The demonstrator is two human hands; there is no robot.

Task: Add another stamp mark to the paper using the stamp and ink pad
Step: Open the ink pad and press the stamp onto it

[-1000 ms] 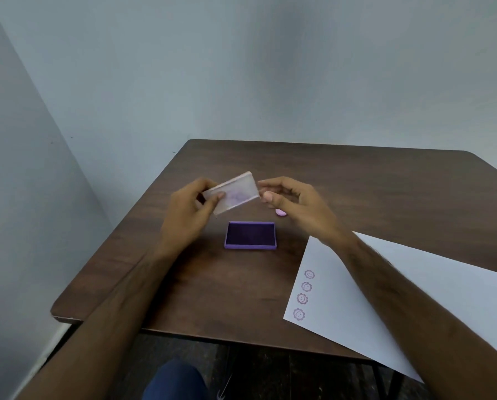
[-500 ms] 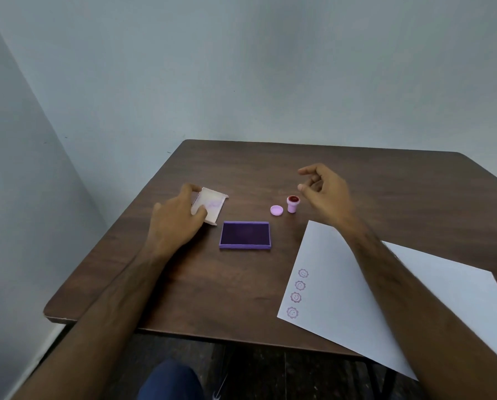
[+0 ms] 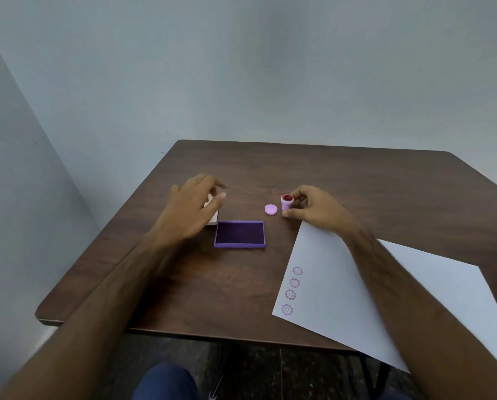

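Note:
A small pink stamp stands on the table with its red face up, and my right hand pinches its body between thumb and fingers. Its round pink cap lies just to the left. The open purple ink pad sits in front of both. White paper lies at the right with a column of several purple stamp marks along its left edge. My left hand hovers with fingers spread above the ink pad's clear lid, which is mostly hidden beneath it.
The brown wooden table stands in a corner between two pale walls. The paper's near corner hangs over the table's front edge. My knee in blue cloth shows under the table.
My left hand set the lid down left of the ink pad and lifted off it. My right hand moved from the lid to the stamp and closed on it.

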